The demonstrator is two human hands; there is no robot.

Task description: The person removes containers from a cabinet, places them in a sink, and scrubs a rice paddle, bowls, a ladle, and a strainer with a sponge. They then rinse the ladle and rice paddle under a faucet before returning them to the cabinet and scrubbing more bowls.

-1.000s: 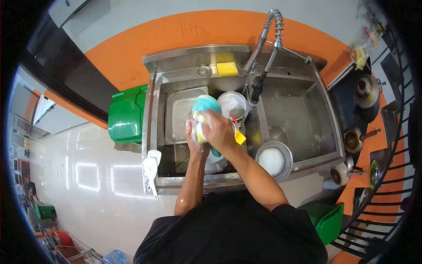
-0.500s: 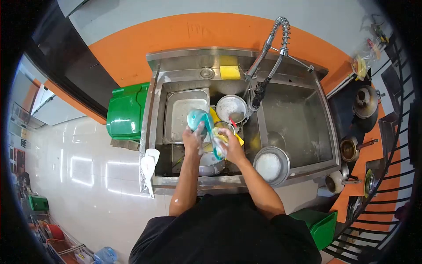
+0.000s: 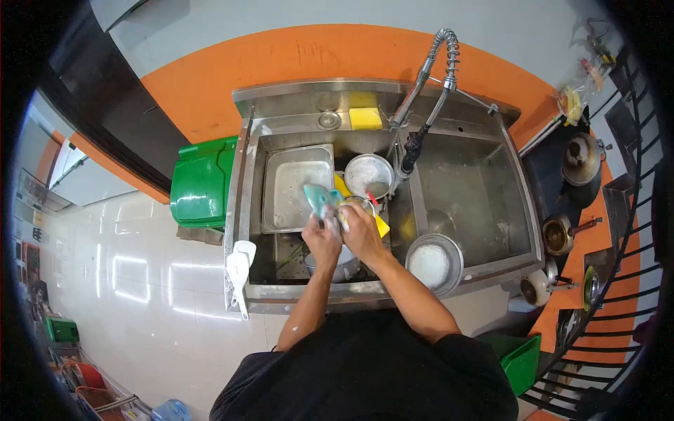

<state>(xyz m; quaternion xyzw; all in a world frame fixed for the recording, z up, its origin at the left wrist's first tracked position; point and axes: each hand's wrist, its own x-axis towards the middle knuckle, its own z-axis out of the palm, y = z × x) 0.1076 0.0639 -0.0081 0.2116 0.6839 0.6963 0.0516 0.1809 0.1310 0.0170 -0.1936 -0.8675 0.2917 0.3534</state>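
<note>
My left hand (image 3: pixel 322 242) grips a teal ladle-like utensil (image 3: pixel 319 198), soapy and smeared by motion, above the left sink basin. Close beside it, my right hand (image 3: pixel 362 233) is closed around a yellow sponge (image 3: pixel 343 219) pressed against the utensil. Most of the sponge and the utensil's handle are hidden by my fingers. Beneath my hands a metal pot (image 3: pixel 344 270) shows in part. A rectangular metal tray (image 3: pixel 281 160) lies to the left in the basin, and a round metal bowl (image 3: pixel 369 168) stands behind my right hand.
A spring faucet (image 3: pixel 426 98) rises between the two basins. Another yellow sponge (image 3: pixel 365 118) sits on the back ledge. White utensils (image 3: pixel 239 270) lie on the left rim, and a pot with suds (image 3: pixel 437 264) rests at the front divider. A green bin (image 3: pixel 203 182) stands left.
My hands have drawn together, and my left hand has shifted right and down. The teal utensil has turned; its end that hung below my hands is no longer visible.
</note>
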